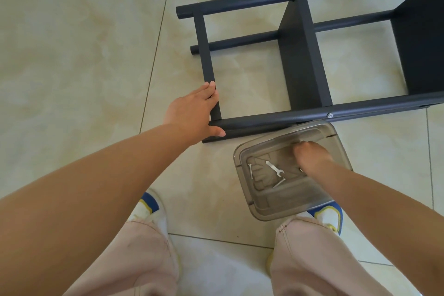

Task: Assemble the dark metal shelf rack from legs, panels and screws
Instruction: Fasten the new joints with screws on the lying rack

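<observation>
Beige marbled tile floor (79, 60) with thin grout lines, pale wall base along the top edge. Dark metal shelf rack (305, 55) lies on its side on the floor, upper right, legs running roughly left to right, two flat panels standing between them; a silver screw head (330, 115) shows on the near leg. Smoky clear plastic tray (288, 206) sits on the floor just in front of the near leg, holding a small flat wrench (275, 168) and two loose screws (279, 182).

Left arm stretched forward, left hand (194, 113) at the rack's left end: fingers nearly straight, laid along the short crossbar, thumb touching the near leg — spread loosely, not clamped. Right arm reaches down and forward into the tray; right hand (311, 155) has fingers curled under, knuckles up; cannot tell whether it pinches anything. Hands well apart. Person stands over it, pale pink trousers (134, 259), white shoes with blue-yellow trim (150, 206).
</observation>
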